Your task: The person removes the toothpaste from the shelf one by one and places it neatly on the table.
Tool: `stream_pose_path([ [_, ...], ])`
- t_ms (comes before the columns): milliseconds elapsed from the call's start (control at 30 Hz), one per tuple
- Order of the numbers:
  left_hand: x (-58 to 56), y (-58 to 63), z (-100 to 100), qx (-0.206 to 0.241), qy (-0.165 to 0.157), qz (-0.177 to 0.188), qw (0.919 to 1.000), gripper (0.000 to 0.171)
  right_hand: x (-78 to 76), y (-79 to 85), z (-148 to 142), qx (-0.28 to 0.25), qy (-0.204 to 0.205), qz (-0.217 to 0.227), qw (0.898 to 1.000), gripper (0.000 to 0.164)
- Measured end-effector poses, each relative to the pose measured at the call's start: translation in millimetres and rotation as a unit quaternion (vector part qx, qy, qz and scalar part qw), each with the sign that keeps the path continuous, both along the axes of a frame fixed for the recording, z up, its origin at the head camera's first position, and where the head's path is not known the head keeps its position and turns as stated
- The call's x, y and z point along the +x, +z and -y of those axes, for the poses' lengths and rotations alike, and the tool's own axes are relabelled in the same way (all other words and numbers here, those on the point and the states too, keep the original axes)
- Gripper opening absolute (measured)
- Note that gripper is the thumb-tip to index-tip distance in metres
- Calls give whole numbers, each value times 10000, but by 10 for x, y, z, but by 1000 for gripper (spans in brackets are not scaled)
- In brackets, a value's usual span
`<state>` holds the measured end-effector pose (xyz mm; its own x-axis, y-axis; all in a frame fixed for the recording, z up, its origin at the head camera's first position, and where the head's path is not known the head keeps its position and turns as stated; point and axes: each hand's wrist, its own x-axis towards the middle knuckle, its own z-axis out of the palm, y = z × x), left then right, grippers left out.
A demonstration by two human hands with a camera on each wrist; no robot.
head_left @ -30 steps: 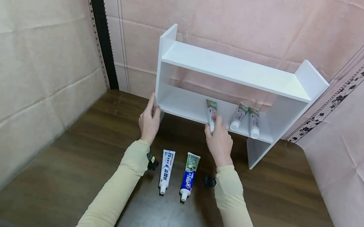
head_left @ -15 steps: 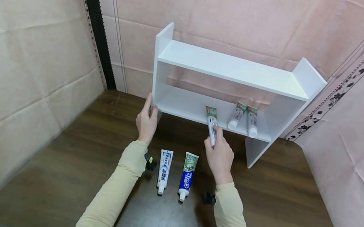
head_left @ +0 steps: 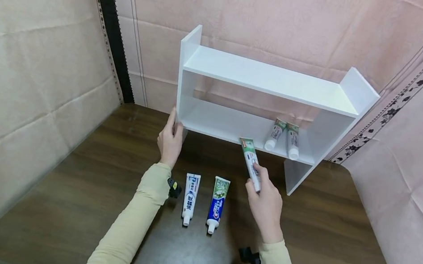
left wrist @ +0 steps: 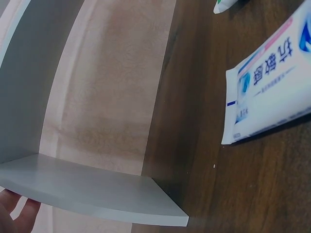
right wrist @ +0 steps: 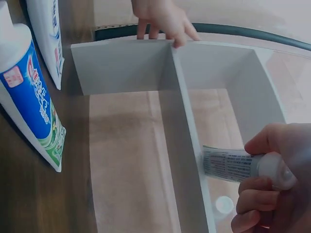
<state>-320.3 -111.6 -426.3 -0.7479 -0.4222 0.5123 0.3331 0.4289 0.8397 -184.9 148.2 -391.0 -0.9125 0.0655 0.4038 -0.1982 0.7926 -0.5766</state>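
Observation:
In the head view my right hand (head_left: 266, 205) pinches a green-and-white toothpaste tube (head_left: 249, 157) near its cap. The tube tilts, its flat end close to the front edge of the white shelf's (head_left: 270, 90) lower board. In the right wrist view the fingers wrap the tube's white cap end (right wrist: 274, 170). My left hand (head_left: 170, 142) rests against the outside of the shelf's left side panel, fingers straight, thumb at the front edge. Two similar tubes lean side by side on the lower board: one left (head_left: 275, 135), one right (head_left: 293, 142).
On the brown table (head_left: 75, 203) before the shelf lie a white-and-blue toothpaste tube (head_left: 190, 199) and a blue-and-green Crest toothpaste tube (head_left: 217, 205). Cloth-covered walls (head_left: 272, 18) stand behind and at both sides.
My right hand has drawn the green-and-white toothpaste tube off the lower board, toward me and slightly right. My left hand stays at the side panel.

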Motion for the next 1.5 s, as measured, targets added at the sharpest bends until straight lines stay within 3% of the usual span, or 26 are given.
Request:
stream_pose_path([
  [233, -3, 2, -3, -35, 40, -79, 10000, 49, 187, -40, -91, -315, 47, 425, 9986, 44],
  [500, -7, -9, -9, -35, 46, -32, 10000, 49, 271, -197, -174, -598, 121, 843, 9946, 43],
  [833, 0, -30, -10, -126, 71, -38, 9999, 49, 251, -632, -257, 335, -81, 1080, 9936, 41],
  [933, -9, -17, -10, -131, 94, -84, 9998, 49, 250, -678, -266, 642, -122, 1160, 9911, 41],
  [1133, -25, -11, -14, -145, 173, -89, 9997, 49, 261, -735, -228, 1063, 62, 1756, 9787, 51],
  [1300, -19, -8, -18, -101, 186, -76, 9997, 50, 278, -765, -189, 1113, 269, 2074, 9715, 48],
  [1500, -8, -16, -18, -88, 238, -107, 9996, 50, 270, -786, -191, 1069, 316, 2112, 9711, 43],
])
